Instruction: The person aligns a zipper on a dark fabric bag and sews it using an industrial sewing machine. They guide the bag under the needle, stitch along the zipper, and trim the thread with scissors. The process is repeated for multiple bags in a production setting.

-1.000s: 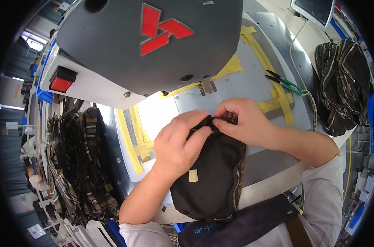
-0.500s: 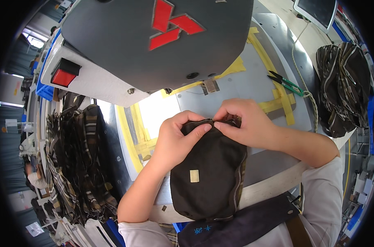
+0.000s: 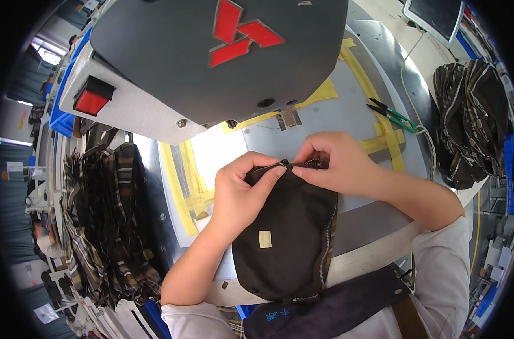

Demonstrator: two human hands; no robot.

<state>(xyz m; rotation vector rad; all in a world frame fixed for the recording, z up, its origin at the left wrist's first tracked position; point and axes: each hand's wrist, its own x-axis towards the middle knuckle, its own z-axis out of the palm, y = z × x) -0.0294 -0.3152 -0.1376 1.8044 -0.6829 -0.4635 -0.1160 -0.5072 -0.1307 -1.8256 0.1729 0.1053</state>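
A dark brown fabric pouch [image 3: 285, 226] hangs from both my hands, over the near edge of the work table. A metal zipper runs down its right side and along the bottom, and a small pale square patch marks its front. My left hand [image 3: 243, 189] pinches the upper edge between thumb and forefinger. Just to the right, my right hand [image 3: 333, 164] pinches the same edge, with part of a zipper showing by its fingers. The thumbtips are slightly apart. What lies behind the folded edge is hidden.
A grey sewing machine head [image 3: 223, 73] with a red switch [image 3: 93, 100] overhangs the far side. Green-handled thread snips [image 3: 395, 117] lie on the right. Zippered brown pieces [image 3: 474, 121] are heaped at far right; plaid pieces [image 3: 107, 220] hang at left. Yellow tape [image 3: 180, 186] marks the plate.
My left thumb has shifted slightly left along the upper edge, widening the gap between the thumbs. The pouch has moved slightly left with my hands.
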